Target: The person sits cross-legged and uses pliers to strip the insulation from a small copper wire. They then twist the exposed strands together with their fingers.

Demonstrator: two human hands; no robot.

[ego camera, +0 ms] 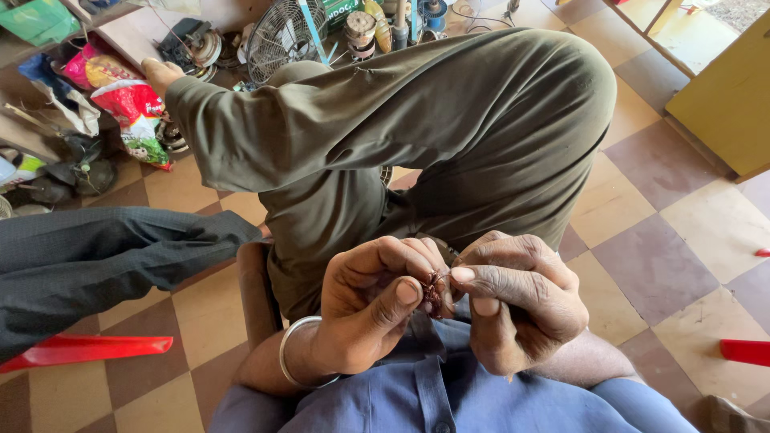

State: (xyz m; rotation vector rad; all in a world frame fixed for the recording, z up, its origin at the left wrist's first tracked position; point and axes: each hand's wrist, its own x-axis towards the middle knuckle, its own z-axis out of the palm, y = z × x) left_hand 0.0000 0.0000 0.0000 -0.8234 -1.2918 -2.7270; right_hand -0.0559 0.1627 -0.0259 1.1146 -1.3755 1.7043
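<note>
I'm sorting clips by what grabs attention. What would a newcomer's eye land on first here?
First, the two hands meeting low in the middle: the left hand and right hand pinch a small tangle of reddish wire between their fingertips. A silver bangle rings the left wrist. Behind them a bent leg in olive trousers fills the centre, with a fan grille amid clutter at the top.

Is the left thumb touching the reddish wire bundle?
Touching. The head view shows the left thumb pressed against the wire bundle, with the right hand pinching its other side.
</note>
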